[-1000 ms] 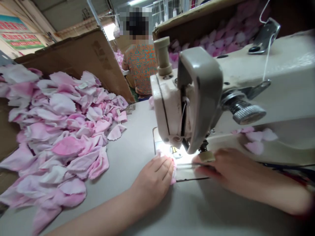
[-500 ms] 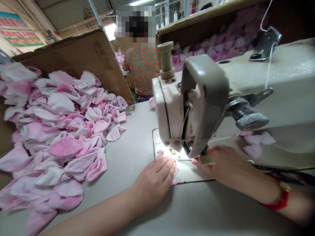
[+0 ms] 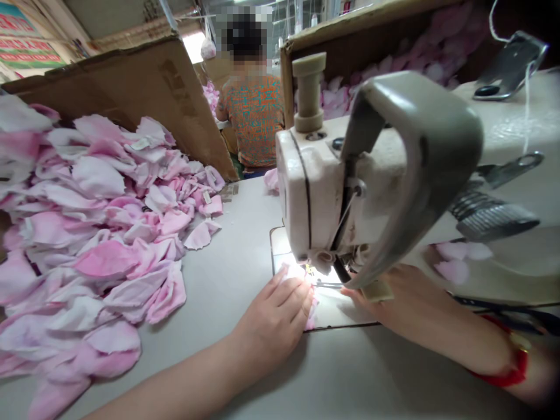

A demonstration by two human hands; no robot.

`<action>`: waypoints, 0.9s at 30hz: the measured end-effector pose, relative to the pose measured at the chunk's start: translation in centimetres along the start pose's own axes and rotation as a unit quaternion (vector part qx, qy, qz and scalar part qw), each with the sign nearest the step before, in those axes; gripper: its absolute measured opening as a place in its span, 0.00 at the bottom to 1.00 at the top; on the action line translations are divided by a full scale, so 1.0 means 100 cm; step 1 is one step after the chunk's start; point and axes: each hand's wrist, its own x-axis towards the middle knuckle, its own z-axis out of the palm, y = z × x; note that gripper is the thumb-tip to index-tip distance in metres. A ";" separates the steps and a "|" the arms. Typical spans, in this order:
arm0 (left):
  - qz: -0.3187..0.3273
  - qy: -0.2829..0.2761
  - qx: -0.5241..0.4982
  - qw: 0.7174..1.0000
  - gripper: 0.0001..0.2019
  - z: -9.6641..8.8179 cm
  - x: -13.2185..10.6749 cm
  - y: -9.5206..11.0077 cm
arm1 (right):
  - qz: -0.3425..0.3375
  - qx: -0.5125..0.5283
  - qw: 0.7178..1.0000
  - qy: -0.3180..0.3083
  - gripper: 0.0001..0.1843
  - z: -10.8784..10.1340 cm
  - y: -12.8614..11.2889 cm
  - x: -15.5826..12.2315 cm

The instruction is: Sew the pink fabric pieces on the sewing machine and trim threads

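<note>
The head of a white sewing machine [image 3: 294, 192] stands before me, its lamp brightly lighting the metal needle plate [image 3: 341, 312]. My left hand [image 3: 275, 315] lies left of the needle area, fingers together, pressing a small pink fabric piece [image 3: 311, 315] against the plate and covering most of it. Thin metal tweezers [image 3: 328, 285] reach from my right hand [image 3: 394, 297] toward that piece, their tips close to my left fingertips. The machine's guard and a beige block partly hide my right fingers, which are closed around the tweezers.
A large heap of pink and white fabric pieces [image 3: 105, 256] covers the table's left side, against a cardboard panel [image 3: 131, 93]. Behind the machine, a cardboard box [image 3: 350, 44] holds more pieces. Several petal-shaped pieces [image 3: 455, 269] lie under the machine arm. A person [image 3: 254, 122] sits beyond, back turned.
My view has shifted, so the machine head looks larger and nearer. My left hand stays on the fabric; the tweezers' tips now appear nearer to its fingertips.
</note>
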 end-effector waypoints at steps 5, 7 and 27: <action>-0.001 0.009 -0.001 1.000 0.14 0.002 0.001 0.001 | 0.001 -0.033 0.999 0.013 0.14 0.004 0.001 0.001; 0.001 0.016 0.000 1.000 0.15 0.003 0.003 -0.001 | 0.023 -0.029 0.999 0.023 0.13 0.003 0.001 0.003; 0.006 0.032 0.037 0.999 0.11 0.011 0.011 -0.015 | 0.024 -0.081 0.986 0.144 0.12 0.023 0.013 0.010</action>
